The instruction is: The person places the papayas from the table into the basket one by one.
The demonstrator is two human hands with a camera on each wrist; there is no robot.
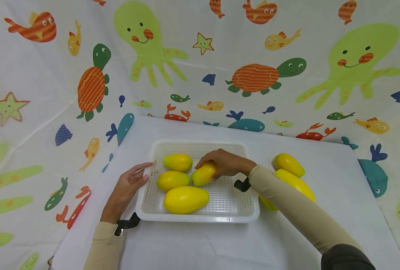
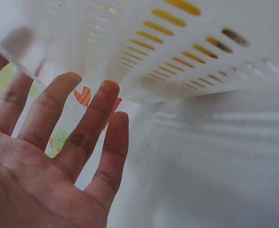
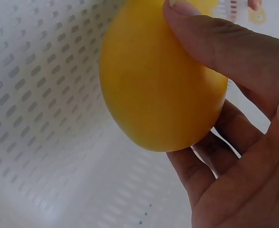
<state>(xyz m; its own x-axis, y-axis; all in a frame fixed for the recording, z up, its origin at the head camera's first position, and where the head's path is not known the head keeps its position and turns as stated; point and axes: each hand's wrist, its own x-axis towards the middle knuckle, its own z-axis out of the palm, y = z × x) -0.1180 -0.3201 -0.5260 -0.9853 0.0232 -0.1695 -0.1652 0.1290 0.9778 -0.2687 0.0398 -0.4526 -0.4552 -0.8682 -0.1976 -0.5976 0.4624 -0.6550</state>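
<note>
I had the right hand (image 1: 225, 163) gripping a fruit (image 1: 203, 174), left hand (image 1: 127, 187) relaxed. I judged the fruit firm, slick, best held mid-body.

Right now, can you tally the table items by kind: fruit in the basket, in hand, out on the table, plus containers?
Yellow fruits lying in the basket: 3
Yellow fruit in the right hand: 1
Yellow fruits on the table: 3, one mostly hidden by the right sleeve
White basket: 1
Total: 8
</note>
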